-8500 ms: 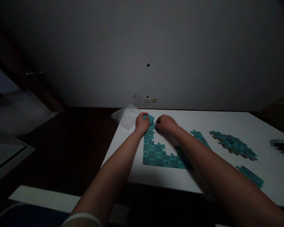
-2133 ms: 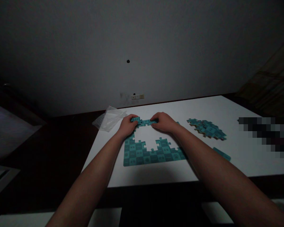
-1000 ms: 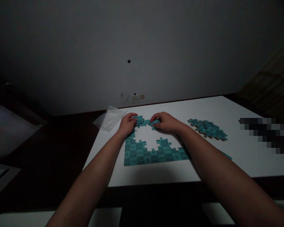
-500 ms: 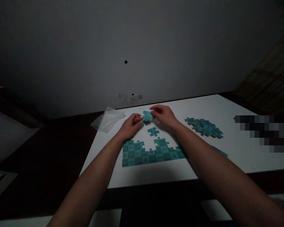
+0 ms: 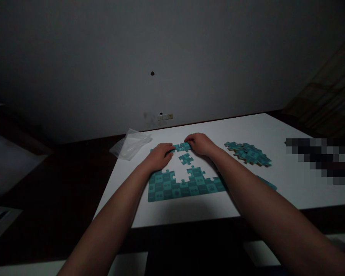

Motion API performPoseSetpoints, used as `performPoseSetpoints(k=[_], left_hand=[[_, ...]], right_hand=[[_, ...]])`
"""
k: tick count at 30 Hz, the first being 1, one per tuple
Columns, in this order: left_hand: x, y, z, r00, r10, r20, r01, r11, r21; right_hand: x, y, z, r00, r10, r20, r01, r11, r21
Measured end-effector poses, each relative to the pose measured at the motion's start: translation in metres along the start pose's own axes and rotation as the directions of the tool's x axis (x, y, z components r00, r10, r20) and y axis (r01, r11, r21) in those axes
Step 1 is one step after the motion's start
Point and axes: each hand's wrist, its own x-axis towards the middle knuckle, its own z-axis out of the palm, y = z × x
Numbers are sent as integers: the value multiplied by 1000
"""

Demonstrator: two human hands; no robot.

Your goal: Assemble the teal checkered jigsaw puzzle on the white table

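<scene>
At the far left corner of the white worktop (image 5: 166,211), at about 10 o'clock from the hands, lies a crumpled clear plastic bag (image 5: 130,143). Just to its right, the left hand (image 5: 159,155) lies palm down with its fingers curled, fingertips pressing on the left end of a short teal strip of joined pieces (image 5: 180,147). Directly below the hands, at 6 o'clock, sits the assembled teal puzzle section (image 5: 184,186), a checkered block with a gap in its upper edge. A single loose piece (image 5: 186,158) lies flat between this block and the strip, touching neither hand. The right hand (image 5: 199,142) is also loosely closed, fingertips pinching the strip's right end. Further right, at about 3 o'clock and well apart, is a heap of loose teal pieces (image 5: 248,153). A thin teal strip (image 5: 266,183) lies at 4 o'clock, partly hidden by the right forearm.
</scene>
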Motion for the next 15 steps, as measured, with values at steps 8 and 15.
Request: performPoseSetpoints(k=[8,15], left_hand=[[2,5,-1,996,-67,-64,52,976,-212],[3,13,0,994,-99,-35,90,974,-207]], right_hand=[[-4,-6,10,997,-58,-60,55,998,-42],[-13,-9,7,996,-83,-27,79,992,-99]])
